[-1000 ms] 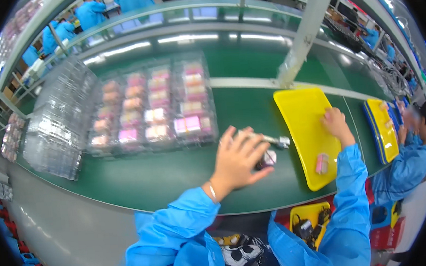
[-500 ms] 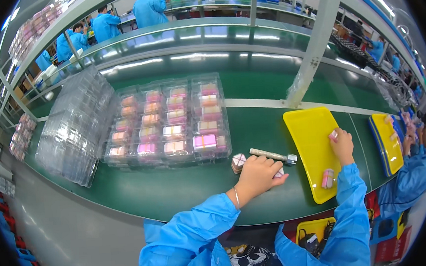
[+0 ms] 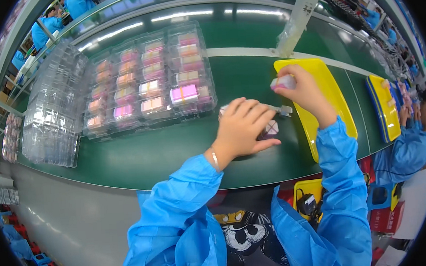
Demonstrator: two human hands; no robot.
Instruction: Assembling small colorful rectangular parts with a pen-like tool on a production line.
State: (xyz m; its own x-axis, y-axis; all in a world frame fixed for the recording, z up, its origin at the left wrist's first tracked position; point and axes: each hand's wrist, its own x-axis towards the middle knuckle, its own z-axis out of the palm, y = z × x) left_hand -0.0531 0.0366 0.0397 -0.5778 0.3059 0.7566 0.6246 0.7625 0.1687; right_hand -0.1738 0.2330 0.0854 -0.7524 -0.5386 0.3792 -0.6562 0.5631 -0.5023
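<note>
My right hand (image 3: 305, 91) pinches a small pink-and-white bundle (image 3: 283, 82) at the yellow tray's left edge. Palm down on the green table, my left hand (image 3: 240, 127) has its thumb and fingers around a whitish bundle with a crossed band (image 3: 271, 129). Another bundle (image 3: 223, 111) peeks out behind the left fingers, mostly hidden. A rod-shaped tool with a metal end (image 3: 285, 110) lies beyond that hand, its shaft largely covered. The yellow tray (image 3: 341, 119) sits under my right forearm, whose sleeve hides part of its inside.
Clear plastic trays (image 3: 146, 95) hold rows of pink, orange and white banded bundles. Left of them leans a tall stack of clear trays (image 3: 51, 114). A metal post (image 3: 299, 23) rises behind the yellow tray. Another yellow tray (image 3: 384, 106) and a co-worker's blue sleeve (image 3: 407, 156) are at the right.
My right hand has moved left across the yellow tray with a bundle, toward my left hand. The left fingers have spread more over the bundles. The whole view has shifted.
</note>
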